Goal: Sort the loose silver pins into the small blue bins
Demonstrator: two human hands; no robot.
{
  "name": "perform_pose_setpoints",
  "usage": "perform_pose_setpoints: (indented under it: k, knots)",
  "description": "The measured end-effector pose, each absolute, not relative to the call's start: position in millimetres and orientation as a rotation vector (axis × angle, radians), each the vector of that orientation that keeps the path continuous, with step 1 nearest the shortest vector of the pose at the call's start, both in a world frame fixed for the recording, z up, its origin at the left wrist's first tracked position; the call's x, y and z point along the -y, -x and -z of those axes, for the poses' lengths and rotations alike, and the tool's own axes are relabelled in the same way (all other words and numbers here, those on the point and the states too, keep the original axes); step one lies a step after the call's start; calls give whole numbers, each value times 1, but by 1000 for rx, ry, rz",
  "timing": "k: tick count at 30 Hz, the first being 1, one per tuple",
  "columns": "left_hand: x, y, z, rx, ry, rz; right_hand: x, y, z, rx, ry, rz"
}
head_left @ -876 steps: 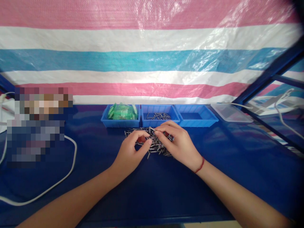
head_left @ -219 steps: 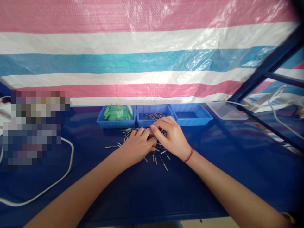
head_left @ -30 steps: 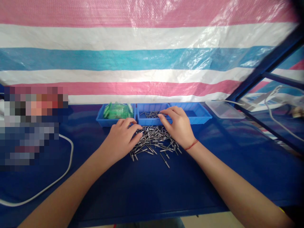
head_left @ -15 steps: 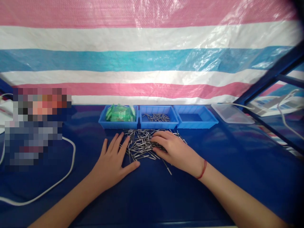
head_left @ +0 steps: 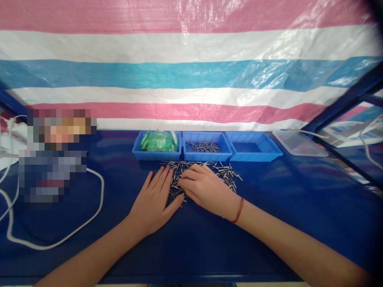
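Observation:
A heap of small metal pins (head_left: 223, 171) lies on the dark blue table (head_left: 185, 239), just in front of three blue bins. My left hand (head_left: 154, 199) lies flat on the table with fingers stretched out, its fingertips at the heap's left edge. My right hand (head_left: 206, 189), with a red string round the wrist, rests palm down on the pins, fingers curved and pointing left toward my left hand. Neither hand holds anything I can see.
The left blue bin (head_left: 137, 152) holds green packets, the middle bin (head_left: 224, 150) holds several pins, the right bin (head_left: 255, 151) looks bare inside. A clear plastic lid (head_left: 299, 144) lies right of them. A white cable (head_left: 72, 233) loops at left. A striped tarp hangs behind.
Both hands have drawn back from the bins onto the pin heap. My left hand has flattened out, and my right hand has slid left over the pins toward it.

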State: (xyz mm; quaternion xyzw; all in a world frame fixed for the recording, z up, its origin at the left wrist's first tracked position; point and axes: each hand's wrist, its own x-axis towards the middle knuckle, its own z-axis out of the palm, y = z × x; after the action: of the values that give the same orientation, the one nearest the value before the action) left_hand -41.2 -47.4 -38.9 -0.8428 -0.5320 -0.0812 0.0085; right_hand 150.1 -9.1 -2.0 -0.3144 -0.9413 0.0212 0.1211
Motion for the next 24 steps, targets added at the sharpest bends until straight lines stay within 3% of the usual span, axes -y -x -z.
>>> perform_pose_setpoints:
  k: [17, 24]
  knots:
    - [50, 38, 36, 1698, 2647, 335, -9, -131, 4, 2804, 1050, -160]
    - [48, 38, 28, 1708, 2637, 752, -9, -147, 2, 2581, 960, -305]
